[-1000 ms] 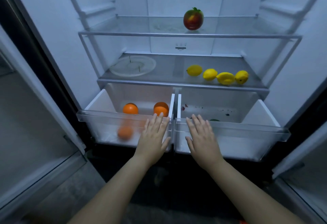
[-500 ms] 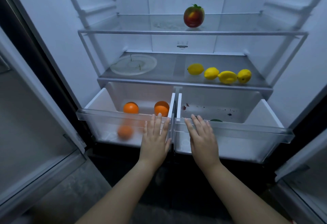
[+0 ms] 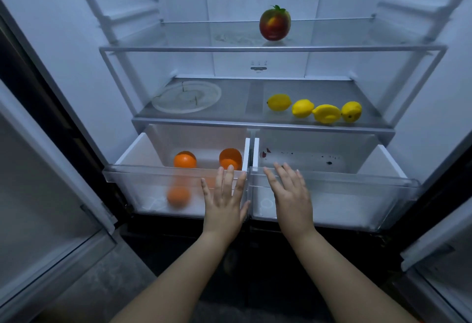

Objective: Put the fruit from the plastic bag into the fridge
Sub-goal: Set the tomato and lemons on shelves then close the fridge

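Observation:
The fridge stands open in front of me. My left hand [image 3: 224,200] lies flat, fingers straight, against the clear front of the left drawer [image 3: 143,182], which is pulled out and holds oranges [image 3: 185,160]. My right hand [image 3: 291,195] presses flat on the front of the right drawer [image 3: 357,190], also pulled out; its floor shows only dark specks. Several lemons [image 3: 302,108] lie in a row on the lower shelf. A red apple [image 3: 275,24] stands on the upper glass shelf. No plastic bag is in view.
A round clear plate [image 3: 186,96] lies on the lower shelf at the left. The left door [image 3: 38,182] and the right door [image 3: 444,246] stand open on either side. Dark floor lies below the drawers.
Both hands have stayed flat on the drawer fronts and crept slightly forward. The drawers look a little further in, and the view has tilted up a touch.

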`<state>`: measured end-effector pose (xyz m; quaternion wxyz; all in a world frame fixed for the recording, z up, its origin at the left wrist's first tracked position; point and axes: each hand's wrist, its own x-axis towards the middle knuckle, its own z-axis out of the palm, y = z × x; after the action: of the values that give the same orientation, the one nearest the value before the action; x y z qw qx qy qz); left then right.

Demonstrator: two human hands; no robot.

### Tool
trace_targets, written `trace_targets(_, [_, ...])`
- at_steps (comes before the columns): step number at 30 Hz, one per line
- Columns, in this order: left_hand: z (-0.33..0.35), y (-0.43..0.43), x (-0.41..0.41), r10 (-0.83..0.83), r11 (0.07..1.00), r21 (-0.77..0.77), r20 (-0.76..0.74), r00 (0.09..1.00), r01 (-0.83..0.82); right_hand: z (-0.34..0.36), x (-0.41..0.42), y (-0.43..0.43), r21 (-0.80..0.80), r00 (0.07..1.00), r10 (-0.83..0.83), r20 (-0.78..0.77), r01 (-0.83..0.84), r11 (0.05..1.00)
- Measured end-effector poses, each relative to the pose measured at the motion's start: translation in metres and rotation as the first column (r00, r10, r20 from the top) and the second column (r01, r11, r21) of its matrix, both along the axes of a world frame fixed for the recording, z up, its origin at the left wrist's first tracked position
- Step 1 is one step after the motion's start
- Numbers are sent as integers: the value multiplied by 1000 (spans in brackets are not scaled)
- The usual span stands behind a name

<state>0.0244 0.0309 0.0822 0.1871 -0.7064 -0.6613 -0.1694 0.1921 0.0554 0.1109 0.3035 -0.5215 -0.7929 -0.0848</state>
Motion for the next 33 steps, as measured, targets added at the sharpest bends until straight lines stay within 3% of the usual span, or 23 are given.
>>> trace_targets(16, [12, 65, -13, -31, 997, -77, -14, 999, 30, 6, -5, 45, -23, 1000, 26, -4, -26, 999])
trace_targets(26, [13, 108, -18, -105, 993, -43, 29, 994, 106, 4, -6, 88, 18, 1000, 14, -2, -14, 1000])
trace_targets(33, [16, 132, -25, -149, 986, -69, 68, 986, 154, 0, -6, 100, 33, 996, -17, 92, 14, 999])
